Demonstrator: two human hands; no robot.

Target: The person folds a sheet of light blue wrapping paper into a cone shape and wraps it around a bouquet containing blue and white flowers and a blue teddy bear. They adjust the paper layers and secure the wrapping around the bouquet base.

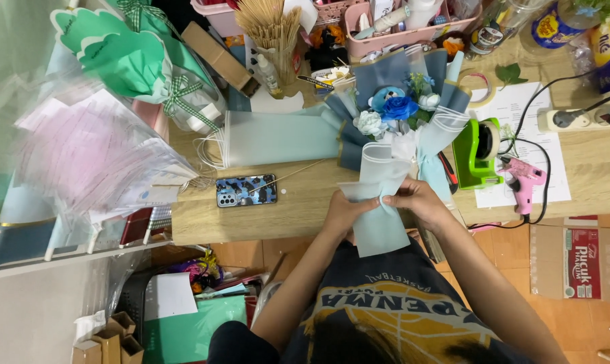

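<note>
Your left hand [346, 210] and right hand [416, 200] both have their fingers pinched on the pale blue translucent wrapping sheet [379, 202], held at the near edge of the wooden tabletop [298, 209]. Just beyond it lies the blue-and-white flower bouquet [396, 111]; to its right, a green tape dispenser [476, 154] and pink glue gun [524, 178].

A single head-worn camera looks steeply down from above the person, close over the light wooden table [291, 216]. It faces forward across the tabletop, with floor showing below the near edge.
</note>
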